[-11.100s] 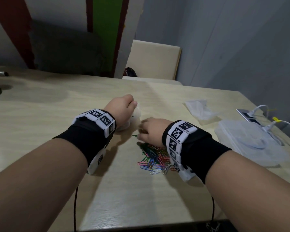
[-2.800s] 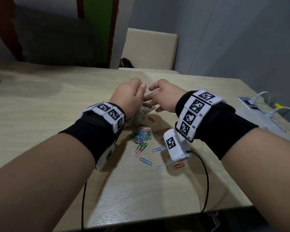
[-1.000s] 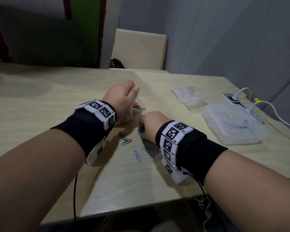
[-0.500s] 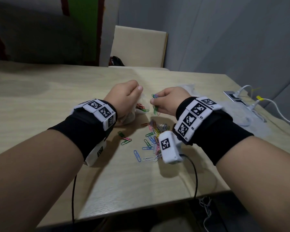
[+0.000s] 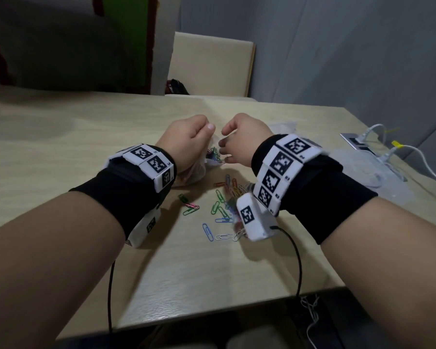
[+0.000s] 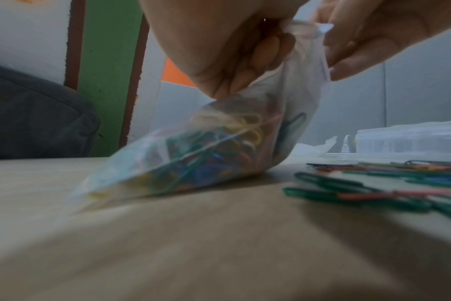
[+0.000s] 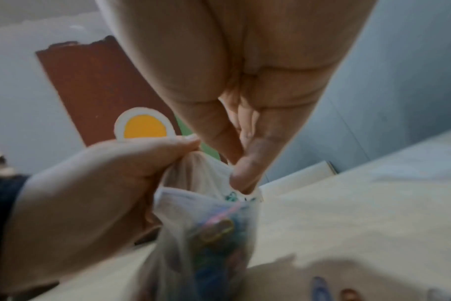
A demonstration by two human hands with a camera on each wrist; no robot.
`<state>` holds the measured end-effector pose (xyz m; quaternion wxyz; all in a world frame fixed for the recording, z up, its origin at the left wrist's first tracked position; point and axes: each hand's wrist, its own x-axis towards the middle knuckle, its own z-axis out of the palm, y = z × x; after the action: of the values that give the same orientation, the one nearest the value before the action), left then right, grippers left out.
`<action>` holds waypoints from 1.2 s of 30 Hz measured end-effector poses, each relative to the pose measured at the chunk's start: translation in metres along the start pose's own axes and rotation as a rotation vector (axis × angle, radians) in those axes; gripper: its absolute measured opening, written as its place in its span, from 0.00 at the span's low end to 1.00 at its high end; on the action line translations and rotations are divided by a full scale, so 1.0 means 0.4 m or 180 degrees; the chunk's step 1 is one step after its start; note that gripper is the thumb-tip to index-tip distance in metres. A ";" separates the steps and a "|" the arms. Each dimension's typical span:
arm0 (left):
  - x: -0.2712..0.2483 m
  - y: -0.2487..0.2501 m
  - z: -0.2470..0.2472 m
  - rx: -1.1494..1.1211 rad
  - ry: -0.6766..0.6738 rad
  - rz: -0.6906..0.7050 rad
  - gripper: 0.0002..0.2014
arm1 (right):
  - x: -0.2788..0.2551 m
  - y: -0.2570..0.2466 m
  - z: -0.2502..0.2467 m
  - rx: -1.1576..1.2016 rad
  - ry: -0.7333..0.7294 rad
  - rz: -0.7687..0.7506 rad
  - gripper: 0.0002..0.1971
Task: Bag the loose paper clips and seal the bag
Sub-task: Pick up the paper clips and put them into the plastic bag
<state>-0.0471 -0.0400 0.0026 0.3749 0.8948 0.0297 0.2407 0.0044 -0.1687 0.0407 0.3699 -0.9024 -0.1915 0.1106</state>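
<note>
A small clear plastic bag [image 5: 199, 170] half full of coloured paper clips leans on the wooden table [image 5: 61, 147]. My left hand [image 5: 186, 139] grips its gathered rim and holds the mouth up; the left wrist view shows the bag [image 6: 206, 146] slanting down from the left hand [image 6: 232, 51]. My right hand [image 5: 239, 137] is at the mouth. In the right wrist view its fingertips [image 7: 245, 175] are pinched together inside the opening of the bag [image 7: 206, 234], with green clips at their tips. Loose paper clips [image 5: 222, 207] lie scattered between my wrists.
A clear plastic box [image 5: 363, 170] and white cables [image 5: 398, 147] sit at the right edge of the table. A crumpled plastic bag [image 5: 285, 127] lies behind my right hand. A cream chair back [image 5: 209, 66] stands at the far side. The table's front edge [image 5: 212, 308] is close.
My right hand picked up clips from the pile, rose and moved left to the bag's mouth. The left hand kept holding the bag in place.
</note>
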 end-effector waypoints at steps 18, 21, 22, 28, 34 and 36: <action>-0.004 0.009 -0.007 0.0162 -0.0049 -0.0063 0.16 | -0.096 0.142 0.010 -0.2315 -0.1333 0.0244 0.23; -0.006 0.010 -0.007 0.0195 -0.0068 -0.0093 0.16 | -0.131 0.125 0.010 -0.2388 -0.1402 0.0063 0.36; -0.007 0.010 -0.007 0.0194 -0.0072 -0.0112 0.16 | -0.138 0.122 0.011 -0.2483 -0.1413 0.0018 0.40; -0.012 0.013 -0.008 0.0157 -0.0077 -0.0140 0.15 | -0.145 0.096 0.022 -0.2900 -0.1006 -0.0248 0.23; -0.015 0.009 -0.005 0.0111 -0.0110 -0.0161 0.14 | -0.118 0.101 0.031 -0.3216 -0.0900 -0.0623 0.13; -0.014 0.009 -0.006 0.0113 -0.0120 -0.0176 0.14 | -0.098 0.106 0.031 -0.3216 -0.0882 -0.0562 0.12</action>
<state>-0.0534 -0.0424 0.0041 0.3660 0.9045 0.0515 0.2127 -0.0239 -0.2052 0.0043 -0.1317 -0.9255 -0.3432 0.0913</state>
